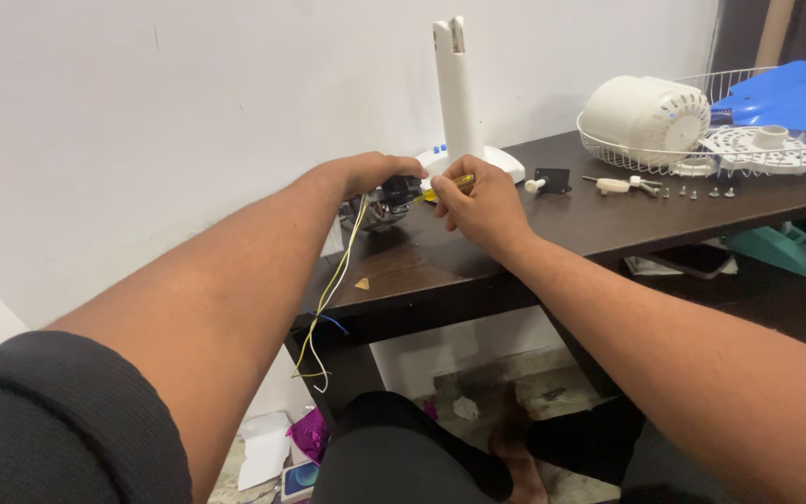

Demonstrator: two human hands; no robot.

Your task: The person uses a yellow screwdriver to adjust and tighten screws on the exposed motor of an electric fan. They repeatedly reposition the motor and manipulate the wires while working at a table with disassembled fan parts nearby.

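Motor assembly (pixel 386 203), metallic with trailing wires, sits at the near-left end of the dark worktop (pixel 440 271); left hand (pixel 372 175) has its grip closed over the top of it, evidently to steady it; right hand (pixel 483 207) has its grip clamped on a yellow-handled screwdriver (pixel 444 188), tip directed into the motor; yellow, white and blue wires (pixel 331 291) hang over the worktop edge; white fan stand (pixel 457 93) rises just behind; loose screws (pixel 701 192) lie well apart to the right, beside a wire guard (pixel 608 149) holding a white housing (pixel 644 119) and blue blade (pixel 785 98).
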